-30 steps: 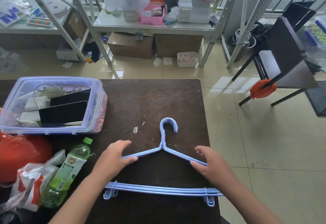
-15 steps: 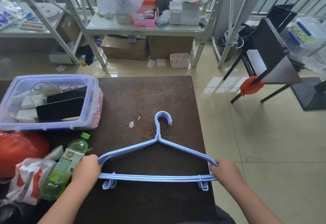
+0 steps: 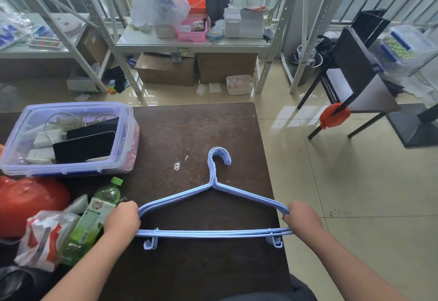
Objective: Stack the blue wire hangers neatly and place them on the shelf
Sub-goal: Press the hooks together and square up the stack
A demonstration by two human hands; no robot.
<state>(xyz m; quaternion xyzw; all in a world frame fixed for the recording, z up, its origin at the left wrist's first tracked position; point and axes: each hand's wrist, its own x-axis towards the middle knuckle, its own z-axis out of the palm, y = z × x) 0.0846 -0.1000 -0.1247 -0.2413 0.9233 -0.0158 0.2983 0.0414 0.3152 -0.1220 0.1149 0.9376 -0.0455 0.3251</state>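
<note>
**Hands grip both ends of the hanger stack**

Left hand [image 3: 122, 217] curls round the left corner of the blue wire hangers [image 3: 213, 208], and the right hand [image 3: 301, 217] curls round the right corner. The hangers lie together as one bundle in the lower middle of the frame, over the dark table [image 3: 189, 130], hooks pointing toward the top of the frame and nearly aligned. Small clips hang from the bottom bar near each end. Whether the bundle rests on the table or is raised just above it cannot be told.

Just left of the left hand lies a green bottle [image 3: 94, 217], beside a red-and-white bag [image 3: 45, 236]. A clear plastic bin [image 3: 68, 137] holding dark tablets and white chargers sits at the middle left. A metal shelf [image 3: 189, 43], crowded with boxes and a pink basket, stands at the upper centre, well apart from the hangers.
</note>
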